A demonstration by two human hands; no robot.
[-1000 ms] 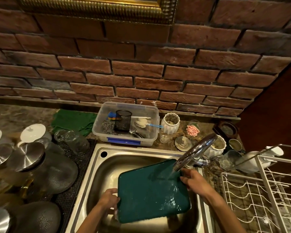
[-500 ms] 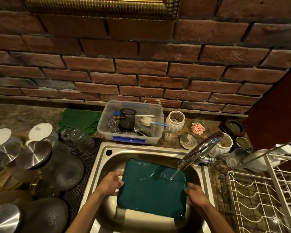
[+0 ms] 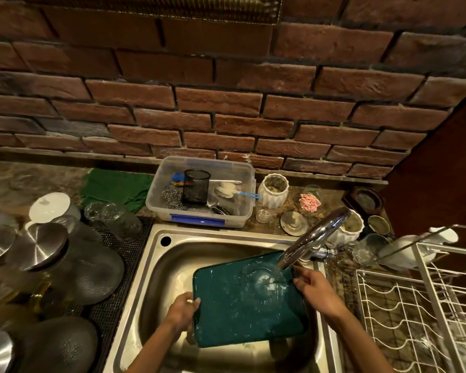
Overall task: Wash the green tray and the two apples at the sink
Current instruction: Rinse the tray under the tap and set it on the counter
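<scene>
One green tray [image 3: 242, 305], dark teal, wet and glistening, is tilting over the steel sink [image 3: 172, 265]. Water from the chrome tap [image 3: 312, 238] is splashing on its upper right part. Left hand [image 3: 182, 312] is gripping the tray's left edge, thumb curled over the rim; right hand [image 3: 316, 292] is gripping the right edge. Apples: none in sight. Behind the sink: one clear plastic tub [image 3: 202, 216], two white ribbed jars [image 3: 273, 191].
</scene>
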